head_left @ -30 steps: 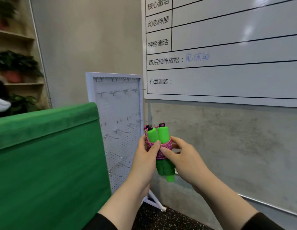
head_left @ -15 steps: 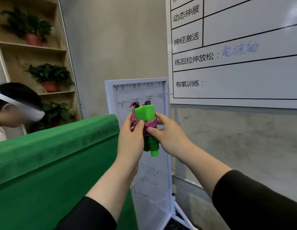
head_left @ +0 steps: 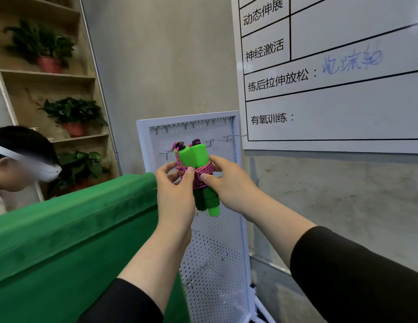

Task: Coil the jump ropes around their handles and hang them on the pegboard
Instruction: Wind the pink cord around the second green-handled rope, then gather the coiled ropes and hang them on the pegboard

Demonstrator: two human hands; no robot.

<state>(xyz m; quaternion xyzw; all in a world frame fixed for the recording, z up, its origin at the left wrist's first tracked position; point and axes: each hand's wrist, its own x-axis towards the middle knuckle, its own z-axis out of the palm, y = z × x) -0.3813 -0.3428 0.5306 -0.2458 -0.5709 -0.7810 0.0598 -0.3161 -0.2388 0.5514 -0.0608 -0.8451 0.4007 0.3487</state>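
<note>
A jump rope point(head_left: 196, 157) with two bright green handles side by side has its pink-purple cord wound round the handles' middle. My left hand point(head_left: 175, 190) pinches the coil from the left, and my right hand point(head_left: 229, 185) pinches it from the right. I hold the bundle upright in front of the white pegboard point(head_left: 217, 241), level with its upper row of metal hooks point(head_left: 165, 153). Whether the cord touches a hook I cannot tell.
A green padded panel point(head_left: 70, 231) stands at the left, against the pegboard's side. A whiteboard point(head_left: 343, 89) with a printed table hangs on the concrete wall at the right. Behind the panel is a person wearing a white headset point(head_left: 28, 162), and wooden shelves with potted plants point(head_left: 72, 113).
Both hands carried the coiled rope up and closer to the pegboard, from its middle to its upper hooks. The view swung left and a person came into sight.
</note>
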